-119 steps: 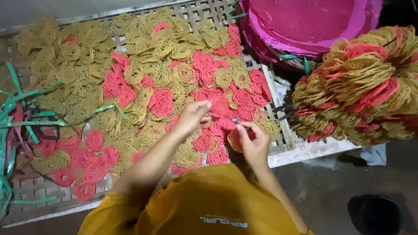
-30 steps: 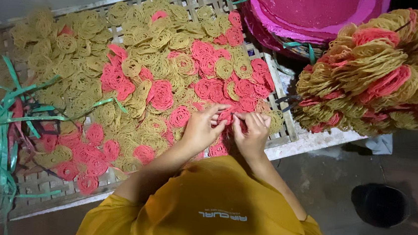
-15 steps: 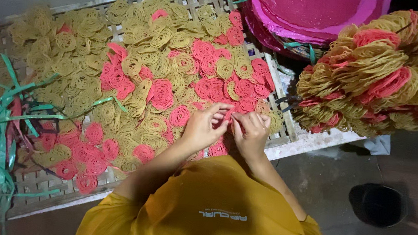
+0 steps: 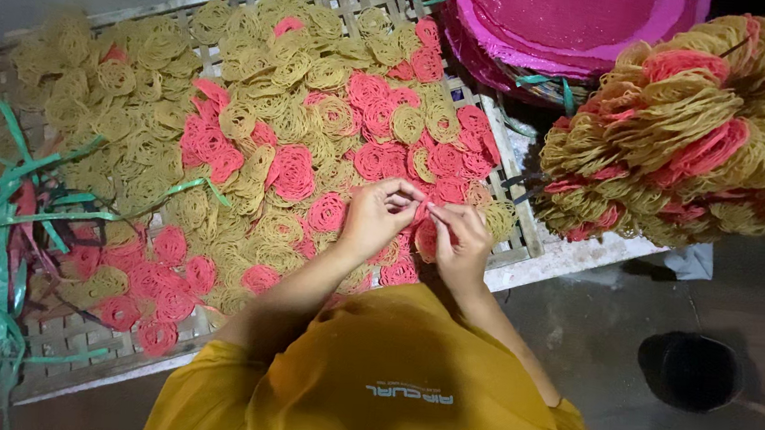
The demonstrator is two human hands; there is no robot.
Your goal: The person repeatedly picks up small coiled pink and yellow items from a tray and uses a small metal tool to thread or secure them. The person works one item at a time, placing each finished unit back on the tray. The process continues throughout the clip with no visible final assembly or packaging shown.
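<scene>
Near the front right corner of the tray, the left hand and the right hand come together, fingertips almost touching. Both are narrow, pinching one pink coil between thumbs and first fingers, just above the other coils.

The tray is a flat lattice of woven pale strips, with small square gaps and a light frame along its edges. On it lies a dense layer of noodle coils, round nests of thin wavy threads that look dry and stiff. Most are dull yellow; pink ones gather in patches at the middle, toward the right edge and at the front left. They overlap each other, so little bare lattice shows, except at the front left corner.

At the left edge, green plastic strips, flat and glossy, lie tangled with some red ones. Beyond the right edge stands a big bundle of the same coils, yellow and pink, packed like a bouquet. Behind it are round pink trays with a grainy surface, stacked.

The person wears a mustard shirt. On the grey floor at the right is a black bowl, well apart from the tray, with open floor around it.
</scene>
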